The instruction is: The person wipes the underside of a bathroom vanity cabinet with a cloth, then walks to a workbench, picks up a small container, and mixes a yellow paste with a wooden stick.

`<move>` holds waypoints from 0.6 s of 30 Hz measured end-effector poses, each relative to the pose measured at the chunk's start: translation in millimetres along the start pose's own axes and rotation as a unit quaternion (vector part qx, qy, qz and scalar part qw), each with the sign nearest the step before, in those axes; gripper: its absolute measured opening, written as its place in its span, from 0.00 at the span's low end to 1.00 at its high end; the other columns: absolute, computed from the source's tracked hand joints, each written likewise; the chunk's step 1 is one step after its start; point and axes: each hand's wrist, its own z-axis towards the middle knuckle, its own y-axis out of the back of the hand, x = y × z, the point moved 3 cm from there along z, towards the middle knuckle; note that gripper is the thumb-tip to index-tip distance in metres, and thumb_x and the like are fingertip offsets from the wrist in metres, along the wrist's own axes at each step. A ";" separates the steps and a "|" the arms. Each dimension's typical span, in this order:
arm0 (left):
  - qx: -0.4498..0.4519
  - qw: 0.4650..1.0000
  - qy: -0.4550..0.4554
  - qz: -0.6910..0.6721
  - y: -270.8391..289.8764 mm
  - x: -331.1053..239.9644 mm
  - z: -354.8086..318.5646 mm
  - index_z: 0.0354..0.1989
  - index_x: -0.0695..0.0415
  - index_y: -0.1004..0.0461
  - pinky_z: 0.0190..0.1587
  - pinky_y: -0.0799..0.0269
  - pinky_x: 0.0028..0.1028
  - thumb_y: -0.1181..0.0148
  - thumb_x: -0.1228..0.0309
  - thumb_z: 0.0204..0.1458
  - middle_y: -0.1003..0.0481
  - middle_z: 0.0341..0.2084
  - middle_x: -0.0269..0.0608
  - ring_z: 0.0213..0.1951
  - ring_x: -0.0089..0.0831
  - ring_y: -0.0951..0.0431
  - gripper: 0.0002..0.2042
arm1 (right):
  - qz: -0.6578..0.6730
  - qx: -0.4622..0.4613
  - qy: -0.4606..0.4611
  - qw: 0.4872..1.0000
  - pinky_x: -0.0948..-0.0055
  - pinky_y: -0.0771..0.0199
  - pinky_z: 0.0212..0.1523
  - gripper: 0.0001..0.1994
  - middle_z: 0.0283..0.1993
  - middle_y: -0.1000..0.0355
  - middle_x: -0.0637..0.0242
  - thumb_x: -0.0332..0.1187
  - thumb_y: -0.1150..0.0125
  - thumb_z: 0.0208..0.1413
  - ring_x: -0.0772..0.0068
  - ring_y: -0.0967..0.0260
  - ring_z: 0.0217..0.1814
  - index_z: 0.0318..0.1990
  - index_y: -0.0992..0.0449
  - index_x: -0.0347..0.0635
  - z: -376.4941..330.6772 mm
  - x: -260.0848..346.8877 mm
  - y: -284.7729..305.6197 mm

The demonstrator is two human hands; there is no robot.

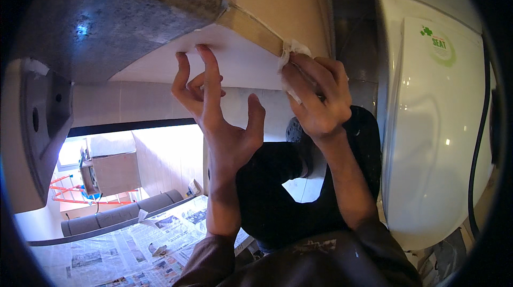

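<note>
1. Toilet, white, lid shut, green sticker on the lid — fills the right of the view, just beside your right forearm.
2. Grey speckled slab w/ a white underside panel — overhead, top left to centre. Tan box-like piece abuts it at a taped seam.
3. Newspaper sheets — spread on the floor, lower left, near a grey rounded pipe.
4. White wall fixture w/ holes — far left edge.
5. Left hand — fingers spread wide apart, holding nothing; index and middle tips touch the panel's front edge, thumb free.
6. Right hand — fingers closed together, clamped on a white rag, pressing it to the seam where panel meets the tan piece.
7. Rag — bunched, mostly hidden under your fingers; only a tuft shows at the seam corner.
8. Progress, as a judgement: wiping is mid-way. Panel looks clean left of the rag; can't tell how much of the seam to the right is still undone.
</note>
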 end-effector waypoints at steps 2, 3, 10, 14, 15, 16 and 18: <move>0.001 1.000 0.007 -0.005 -0.7 -1.9 0.2 0.72 0.57 0.47 0.44 0.35 0.34 0.38 0.77 0.36 0.55 0.67 0.64 0.52 0.41 0.33 0.46 | -0.001 0.001 -0.004 1.000 0.71 0.22 0.34 0.17 0.45 0.22 0.63 0.24 0.28 0.35 0.62 0.27 0.39 0.38 0.16 0.42 -0.6 0.2 0.1; 0.000 1.000 0.006 -0.011 -1.1 -2.0 0.5 0.72 0.57 0.47 0.43 0.34 0.34 0.38 0.77 0.36 0.55 0.67 0.64 0.52 0.40 0.33 0.46 | 0.001 0.002 -0.009 1.000 0.70 0.22 0.34 0.18 0.44 0.22 0.62 0.22 0.28 0.32 0.61 0.27 0.38 0.37 0.16 0.42 -1.3 0.8 1.2; 0.000 1.000 0.007 -0.014 -2.1 -2.6 2.3 0.72 0.56 0.47 0.43 0.32 0.34 0.38 0.78 0.37 0.56 0.68 0.64 0.51 0.41 0.31 0.46 | 0.022 -0.003 -0.029 0.999 0.70 0.22 0.36 0.19 0.42 0.22 0.61 0.21 0.27 0.30 0.60 0.25 0.39 0.36 0.16 0.42 -12.4 -7.7 -1.0; 0.000 1.000 0.010 -0.023 -2.0 -2.6 2.3 0.72 0.57 0.46 0.44 0.31 0.33 0.38 0.78 0.37 0.57 0.68 0.65 0.51 0.41 0.31 0.46 | 0.019 0.000 0.002 1.000 0.71 0.21 0.34 0.17 0.45 0.23 0.61 0.23 0.29 0.37 0.64 0.27 0.37 0.41 0.16 0.40 4.3 -0.6 -3.9; 0.001 1.000 0.010 -0.023 -2.1 -3.6 2.3 0.72 0.57 0.47 0.44 0.31 0.33 0.38 0.78 0.37 0.57 0.68 0.65 0.51 0.41 0.31 0.46 | 0.014 0.006 0.001 1.000 0.71 0.22 0.33 0.17 0.45 0.23 0.62 0.23 0.29 0.37 0.64 0.27 0.37 0.41 0.16 0.40 -0.8 -1.0 -3.7; 0.002 1.000 0.011 -0.023 -2.1 -4.5 2.2 0.72 0.57 0.47 0.44 0.31 0.33 0.38 0.78 0.37 0.57 0.68 0.65 0.51 0.41 0.31 0.46 | 0.009 0.012 -0.001 1.000 0.70 0.22 0.33 0.17 0.45 0.23 0.62 0.23 0.29 0.38 0.64 0.27 0.37 0.40 0.17 0.40 -5.5 -1.5 -3.3; 0.004 1.000 0.010 -0.019 -2.4 -5.5 2.2 0.72 0.58 0.47 0.44 0.31 0.33 0.38 0.78 0.37 0.58 0.68 0.65 0.51 0.42 0.31 0.46 | 0.009 0.021 -0.018 1.000 0.70 0.21 0.36 0.19 0.43 0.22 0.62 0.22 0.27 0.33 0.63 0.26 0.39 0.40 0.16 0.41 -12.5 -4.4 -2.3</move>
